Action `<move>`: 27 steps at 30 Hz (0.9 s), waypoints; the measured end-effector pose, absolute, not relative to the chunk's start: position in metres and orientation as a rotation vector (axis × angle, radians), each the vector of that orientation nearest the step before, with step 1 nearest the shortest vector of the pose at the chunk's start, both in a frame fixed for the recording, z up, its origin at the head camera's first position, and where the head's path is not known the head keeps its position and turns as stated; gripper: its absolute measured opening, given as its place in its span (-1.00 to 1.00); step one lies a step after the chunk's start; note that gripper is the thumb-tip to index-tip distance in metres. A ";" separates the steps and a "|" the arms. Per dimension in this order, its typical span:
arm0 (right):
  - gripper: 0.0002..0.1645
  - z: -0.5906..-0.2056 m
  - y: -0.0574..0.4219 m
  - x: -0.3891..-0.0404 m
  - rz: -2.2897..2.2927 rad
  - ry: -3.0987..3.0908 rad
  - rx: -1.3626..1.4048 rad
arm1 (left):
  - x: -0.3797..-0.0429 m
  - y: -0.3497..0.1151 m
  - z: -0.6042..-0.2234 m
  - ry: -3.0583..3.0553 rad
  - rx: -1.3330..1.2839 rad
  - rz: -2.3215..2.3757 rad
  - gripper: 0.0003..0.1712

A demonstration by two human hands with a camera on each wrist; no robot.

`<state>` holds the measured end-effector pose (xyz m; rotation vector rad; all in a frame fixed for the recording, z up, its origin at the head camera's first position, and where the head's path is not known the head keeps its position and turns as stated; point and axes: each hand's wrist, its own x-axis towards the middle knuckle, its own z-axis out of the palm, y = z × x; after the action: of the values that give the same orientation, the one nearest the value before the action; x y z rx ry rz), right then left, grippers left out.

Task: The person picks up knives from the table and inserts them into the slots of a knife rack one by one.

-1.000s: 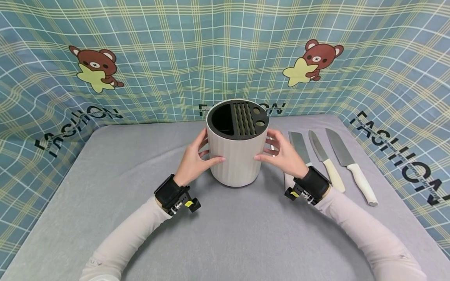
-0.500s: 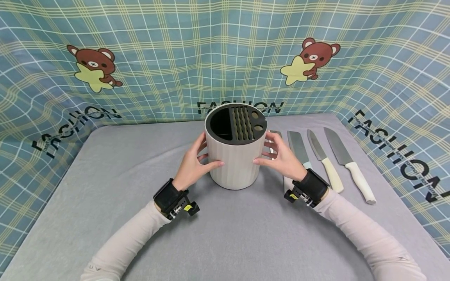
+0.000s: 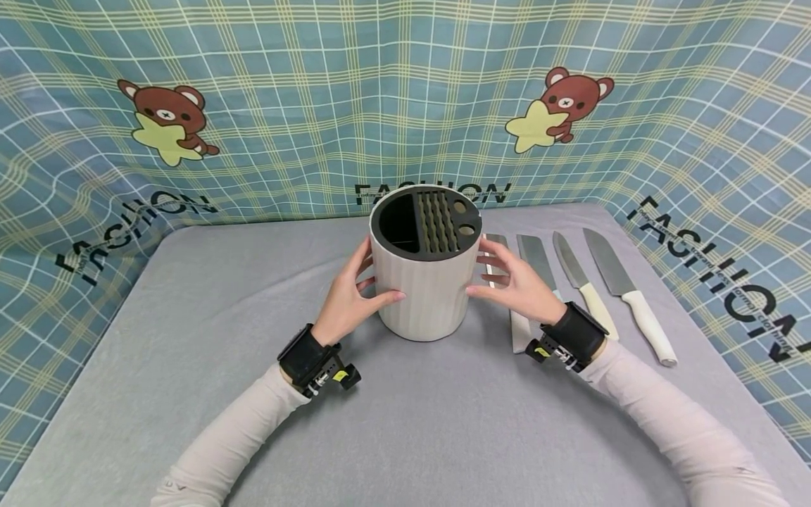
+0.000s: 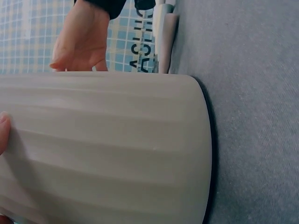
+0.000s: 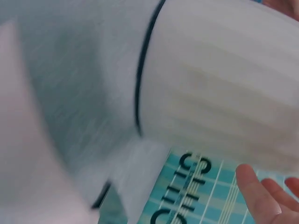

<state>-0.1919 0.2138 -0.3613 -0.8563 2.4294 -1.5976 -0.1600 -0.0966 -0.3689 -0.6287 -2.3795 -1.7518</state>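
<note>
So in the head view, a ribbed off-white cylindrical knife holder [image 3: 421,299] is seen standing upright on a grey cloth-covered table [image 3: 405,415], a bit right of the middle and toward the far side. It's topped with a black insert [image 3: 437,222]: a big dark compartment is set on the left, wavy slots run down the middle, and two round holes are placed on the right. The holder is gripped by the left hand [image 3: 350,296], with the thumb laid across the near wall and the fingers wrapped round the left side. The right hand [image 3: 521,287] is held at the right side, fingers loosely spread, thumb tip right by the wall.

Four knives are laid out to the right. First comes a cleaver with a white handle [image 3: 521,332], its blade partly covered by the right hand, then a second broad-bladed knife [image 3: 537,257], mostly blocked lower down. Next to those are a slim cream-handled knife [image 3: 598,310] and, furthest right, a wide white-handled chef's knife [image 3: 649,327]. Everything's backed by a blue-green plaid curtain [image 3: 405,91] printed with bears.

In the left wrist view, most of the space is taken up by the holder's ribbed wall, with the left thumb's tip pressed on it; the right hand is seen beyond.

The right wrist view is pretty blurred: the right hand's fingertips [image 5: 247,179] are seen just beside the wall, and whether there's contact can't be told.
</note>
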 end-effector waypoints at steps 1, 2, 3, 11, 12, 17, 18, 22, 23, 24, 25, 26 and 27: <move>-0.04 -0.361 0.219 -0.194 -1.561 2.450 -0.865 | -0.161 -0.096 -0.369 -2.381 -0.626 -1.747 0.16; -0.07 -0.362 0.224 -0.197 -1.521 2.470 -0.878 | -0.162 -0.095 -0.368 -2.382 -0.623 -1.743 0.16; -0.10 -0.362 0.229 -0.200 -1.473 2.500 -0.895 | -0.163 -0.094 -0.368 -2.381 -0.623 -1.743 0.16; -0.24 -0.365 0.266 -0.228 -0.906 2.706 -1.194 | -0.161 -0.084 -0.349 -2.400 -0.594 -1.743 0.13; -0.25 -0.365 0.269 -0.231 -0.831 2.718 -1.215 | -0.162 -0.084 -0.350 -2.399 -0.596 -1.738 0.13; -0.27 -0.362 0.274 -0.231 -0.600 2.730 -1.220 | -0.172 -0.088 -0.364 -2.377 -0.611 -1.724 0.14; -0.27 -0.362 0.274 -0.230 -0.569 2.735 -1.224 | -0.174 -0.089 -0.366 -2.370 -0.618 -1.723 0.14; -0.29 -0.364 0.274 -0.230 -0.448 2.765 -1.266 | -0.173 -0.090 -0.364 -2.380 -0.609 -1.726 0.14; -0.30 -0.365 0.274 -0.230 -0.420 2.772 -1.274 | -0.172 -0.089 -0.360 -2.383 -0.606 -1.731 0.14; -0.30 -0.365 0.275 -0.230 -0.393 2.777 -1.282 | -0.172 -0.089 -0.361 -2.381 -0.609 -1.732 0.14; -0.30 -0.367 0.276 -0.230 -0.356 2.783 -1.291 | -0.170 -0.089 -0.357 -2.384 -0.607 -1.737 0.14; -0.29 -0.368 0.276 -0.230 -0.322 2.786 -1.299 | -0.168 -0.088 -0.352 -2.390 -0.604 -1.741 0.13; -0.29 -0.369 0.277 -0.230 -0.295 2.787 -1.306 | -0.165 -0.087 -0.347 -2.394 -0.604 -1.747 0.12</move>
<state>-0.2304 0.2769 -0.3690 -1.3056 2.7871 -0.2951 -0.1653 -0.0866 -0.3473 -0.6040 -2.3937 -1.7468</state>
